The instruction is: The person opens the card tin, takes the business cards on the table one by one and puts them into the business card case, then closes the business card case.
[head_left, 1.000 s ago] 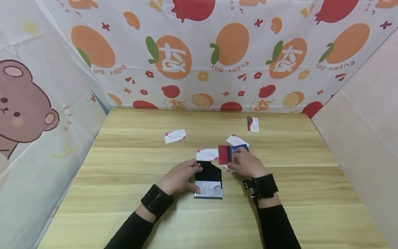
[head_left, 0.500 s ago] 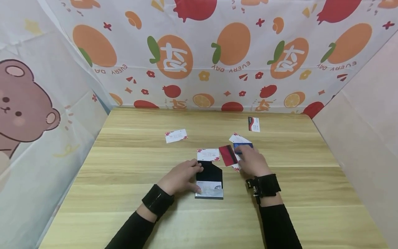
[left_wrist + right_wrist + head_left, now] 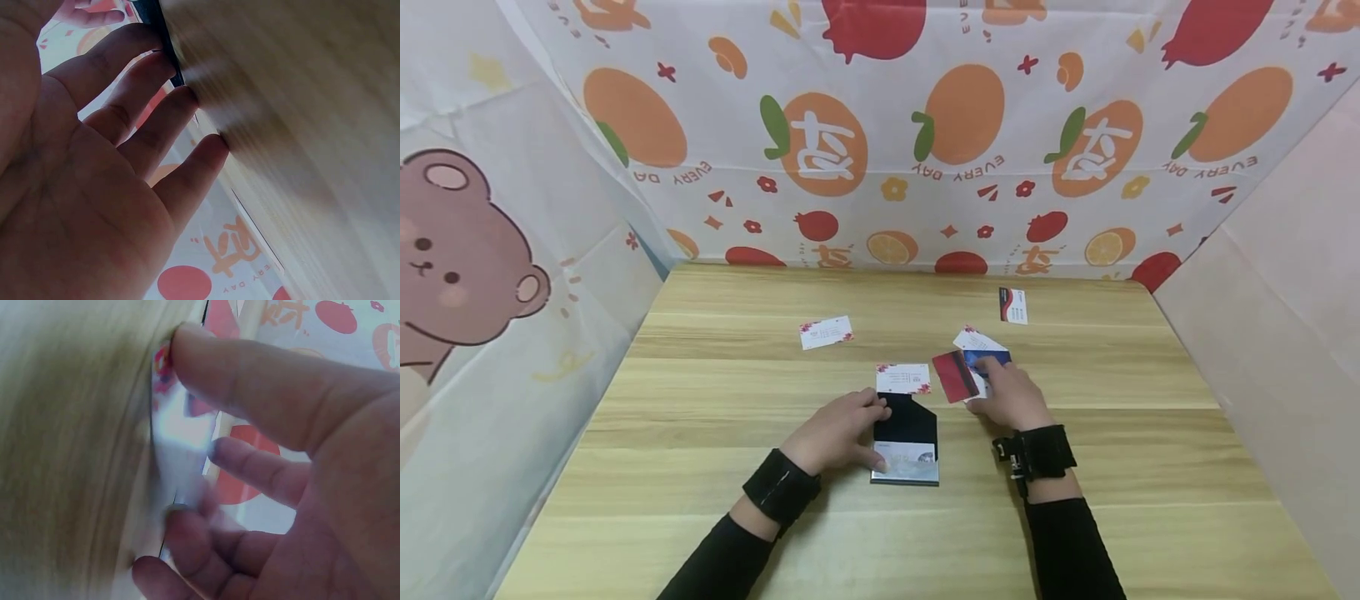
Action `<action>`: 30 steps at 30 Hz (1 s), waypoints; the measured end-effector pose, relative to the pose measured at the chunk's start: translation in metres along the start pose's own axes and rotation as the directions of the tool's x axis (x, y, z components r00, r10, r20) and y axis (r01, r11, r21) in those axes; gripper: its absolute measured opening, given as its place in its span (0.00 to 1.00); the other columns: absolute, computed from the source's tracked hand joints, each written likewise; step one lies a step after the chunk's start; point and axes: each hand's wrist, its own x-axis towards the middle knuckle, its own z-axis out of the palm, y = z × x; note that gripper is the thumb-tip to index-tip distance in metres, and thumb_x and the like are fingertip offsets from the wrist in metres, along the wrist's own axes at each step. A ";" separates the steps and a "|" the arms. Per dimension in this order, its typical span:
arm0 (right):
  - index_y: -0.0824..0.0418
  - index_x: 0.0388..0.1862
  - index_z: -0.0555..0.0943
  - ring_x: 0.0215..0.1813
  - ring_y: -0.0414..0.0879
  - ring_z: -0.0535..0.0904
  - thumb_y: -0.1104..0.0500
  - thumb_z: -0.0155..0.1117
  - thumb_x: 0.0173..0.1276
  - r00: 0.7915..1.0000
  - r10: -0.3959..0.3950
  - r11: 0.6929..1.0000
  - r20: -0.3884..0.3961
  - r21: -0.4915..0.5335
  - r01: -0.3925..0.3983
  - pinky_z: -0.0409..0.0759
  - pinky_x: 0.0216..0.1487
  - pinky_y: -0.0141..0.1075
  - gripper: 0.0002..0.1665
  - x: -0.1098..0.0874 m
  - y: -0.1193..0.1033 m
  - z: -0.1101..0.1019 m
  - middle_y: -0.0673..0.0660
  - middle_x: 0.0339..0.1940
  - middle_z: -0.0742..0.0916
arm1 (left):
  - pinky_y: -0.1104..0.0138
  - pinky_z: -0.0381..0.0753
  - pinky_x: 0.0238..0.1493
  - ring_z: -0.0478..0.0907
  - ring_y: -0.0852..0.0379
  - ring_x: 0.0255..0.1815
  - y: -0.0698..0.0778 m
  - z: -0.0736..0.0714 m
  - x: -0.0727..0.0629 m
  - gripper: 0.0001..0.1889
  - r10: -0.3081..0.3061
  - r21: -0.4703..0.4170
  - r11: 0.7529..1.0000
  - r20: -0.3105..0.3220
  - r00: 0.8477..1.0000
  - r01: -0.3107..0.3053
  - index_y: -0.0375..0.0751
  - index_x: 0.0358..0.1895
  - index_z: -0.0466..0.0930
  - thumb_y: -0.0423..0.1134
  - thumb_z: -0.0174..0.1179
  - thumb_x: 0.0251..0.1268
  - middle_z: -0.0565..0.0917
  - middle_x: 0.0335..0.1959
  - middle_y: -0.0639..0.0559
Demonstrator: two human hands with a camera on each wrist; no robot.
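Observation:
My left hand rests along the left side of an unfolded black card holder. Its thumb lies on the lower pocket, where a pale card sits, and its fingertips touch the flap. In the left wrist view those fingers reach to the tabletop. My right hand is over a small pile of cards. Thumb and fingers grip opposite ends of a white floral business card, blurred in the right wrist view. A red card with a dark stripe and a blue card overlap there.
One floral card lies just above the holder, and another farther left. Part of a white card shows behind the pile. A red, black and white card lies near the back edge. A fruit-print cloth hangs behind the wooden table.
My right hand has let go of the red card, which now lies turned at a slant, and has shifted right onto the white floral card. The left hand stays on the holder.

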 end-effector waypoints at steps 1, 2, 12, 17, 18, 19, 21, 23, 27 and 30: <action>0.58 0.69 0.72 0.54 0.58 0.75 0.51 0.77 0.58 1.000 -0.001 1.000 -0.012 0.006 0.001 0.75 0.54 0.55 0.41 0.000 0.001 0.000 0.66 0.57 0.80 | 0.59 0.76 0.52 0.74 0.54 0.48 0.000 0.000 0.000 0.38 0.000 -0.001 1.000 0.001 1.000 0.000 0.36 0.61 0.81 0.54 0.77 0.46 0.79 0.58 0.43; 0.59 0.69 0.72 0.54 0.59 0.75 0.52 0.76 0.59 1.000 -0.002 1.000 -0.026 0.009 0.002 0.75 0.54 0.55 0.40 0.000 0.001 0.001 0.66 0.58 0.80 | 0.59 0.76 0.52 0.74 0.54 0.48 0.000 0.000 0.000 0.38 0.002 0.000 1.000 0.003 1.000 -0.002 0.36 0.61 0.80 0.54 0.77 0.46 0.79 0.58 0.43; 0.67 0.67 0.74 0.51 0.58 0.76 0.62 0.61 0.68 0.989 -0.034 0.997 -0.141 0.062 0.043 0.76 0.53 0.53 0.28 0.004 0.003 -0.003 0.68 0.59 0.78 | 0.57 0.76 0.56 0.75 0.51 0.52 -0.001 0.000 0.000 0.38 -0.009 -0.013 1.000 0.010 1.000 0.010 0.37 0.61 0.80 0.54 0.77 0.47 0.79 0.61 0.41; 0.62 0.67 0.75 0.50 0.55 0.78 0.58 0.62 0.71 0.982 -0.049 0.980 -0.185 0.180 0.083 0.77 0.53 0.51 0.26 0.006 0.000 -0.005 0.63 0.57 0.83 | 0.58 0.75 0.55 0.74 0.52 0.49 -0.002 0.001 0.001 0.38 -0.010 -0.008 1.000 0.013 1.000 0.010 0.37 0.62 0.80 0.53 0.77 0.47 0.79 0.60 0.42; 0.61 0.67 0.75 0.50 0.55 0.78 0.57 0.63 0.71 0.981 -0.053 0.971 -0.188 0.218 0.095 0.77 0.52 0.50 0.27 0.005 -0.001 -0.006 0.62 0.56 0.83 | 0.57 0.76 0.55 0.73 0.52 0.49 -0.002 0.000 0.001 0.38 -0.011 -0.007 1.000 0.014 1.000 0.011 0.37 0.62 0.80 0.53 0.77 0.47 0.78 0.60 0.42; 0.60 0.67 0.75 0.49 0.54 0.78 0.57 0.64 0.71 0.980 -0.060 0.961 -0.191 0.256 0.109 0.77 0.51 0.48 0.27 0.004 -0.003 -0.007 0.61 0.56 0.83 | 0.58 0.76 0.56 0.73 0.53 0.49 -0.002 0.000 0.001 0.38 -0.013 -0.005 1.000 0.016 1.000 0.013 0.38 0.62 0.80 0.53 0.77 0.47 0.78 0.60 0.42; 0.58 0.65 0.76 0.48 0.53 0.79 0.56 0.65 0.70 0.975 -0.084 0.940 -0.205 0.308 0.146 0.78 0.49 0.45 0.26 0.001 -0.007 -0.010 0.59 0.53 0.84 | 0.58 0.76 0.56 0.73 0.53 0.49 -0.001 0.000 0.000 0.38 -0.019 -0.007 1.000 0.020 1.000 0.019 0.38 0.62 0.80 0.54 0.77 0.47 0.78 0.60 0.42; 0.57 0.63 0.76 0.46 0.52 0.80 0.57 0.66 0.69 0.966 -0.114 0.920 -0.233 0.342 0.191 0.79 0.45 0.43 0.24 -0.002 -0.011 -0.013 0.58 0.49 0.85 | 0.58 0.75 0.55 0.73 0.54 0.48 -0.002 0.001 0.000 0.39 -0.020 -0.004 1.000 0.020 1.000 0.020 0.38 0.63 0.80 0.54 0.77 0.47 0.78 0.61 0.42; 0.55 0.54 0.80 0.42 0.50 0.81 0.57 0.68 0.67 0.936 -0.161 0.893 -0.312 0.358 0.273 0.80 0.41 0.41 0.17 -0.005 -0.018 -0.014 0.56 0.44 0.87 | 0.58 0.75 0.56 0.73 0.53 0.49 -0.002 0.001 0.000 0.39 -0.018 -0.009 1.000 0.012 1.000 0.018 0.38 0.63 0.80 0.55 0.77 0.47 0.78 0.61 0.42; 0.55 0.43 0.82 0.43 0.50 0.82 0.62 0.68 0.65 0.903 -0.210 0.873 -0.375 0.344 0.346 0.82 0.42 0.43 0.08 -0.005 -0.021 -0.013 0.55 0.44 0.88 | 0.58 0.76 0.56 0.74 0.53 0.50 -0.001 0.000 0.000 0.39 -0.017 -0.009 1.000 0.010 1.000 0.017 0.38 0.62 0.80 0.55 0.77 0.46 0.79 0.61 0.42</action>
